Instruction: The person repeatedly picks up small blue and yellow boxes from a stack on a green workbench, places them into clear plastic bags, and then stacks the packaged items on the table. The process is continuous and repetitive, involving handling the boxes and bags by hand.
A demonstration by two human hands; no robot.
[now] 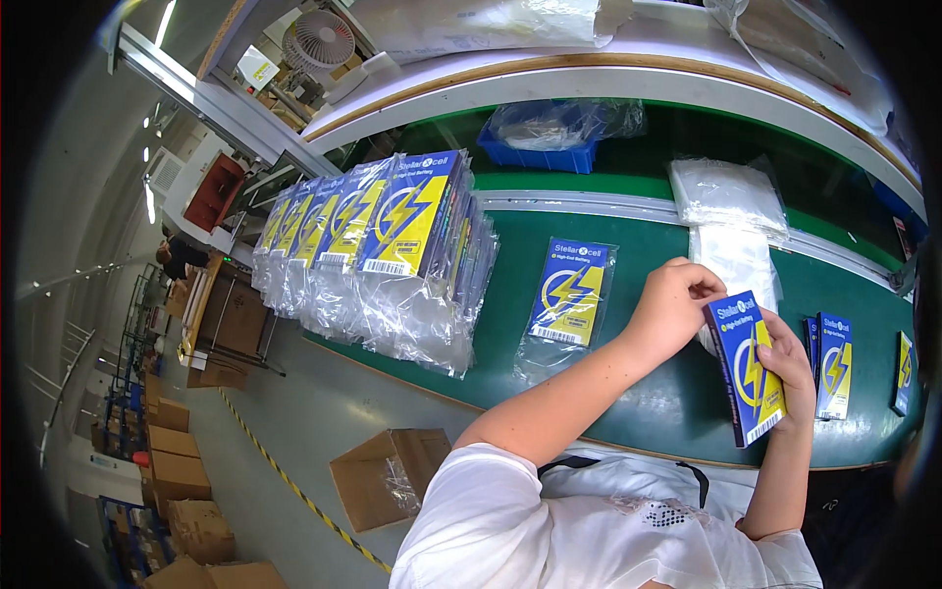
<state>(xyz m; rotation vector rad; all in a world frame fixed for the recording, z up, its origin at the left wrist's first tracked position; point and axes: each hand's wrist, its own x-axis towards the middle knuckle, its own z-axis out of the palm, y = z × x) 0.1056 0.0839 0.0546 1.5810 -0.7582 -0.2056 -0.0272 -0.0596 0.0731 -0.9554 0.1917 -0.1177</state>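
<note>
My right hand (793,371) grips a thin blue and yellow battery box (748,368), held upright and slightly tilted above the green table. My left hand (669,306) is beside the box's top left corner, its fingers curled into a pinch; what lies between them is hidden. Just behind both hands are flat clear plastic bags (741,263), with a second stack of bags (726,191) beyond. To the left of my left hand, a similar box in a clear bag (569,294) lies on the table.
Several rows of bagged boxes (407,221) stand at the table's left end. More unbagged boxes (834,365) are on the right. A blue bin (540,152) holding plastic sits under the shelf (549,74). An open carton (378,481) is on the floor.
</note>
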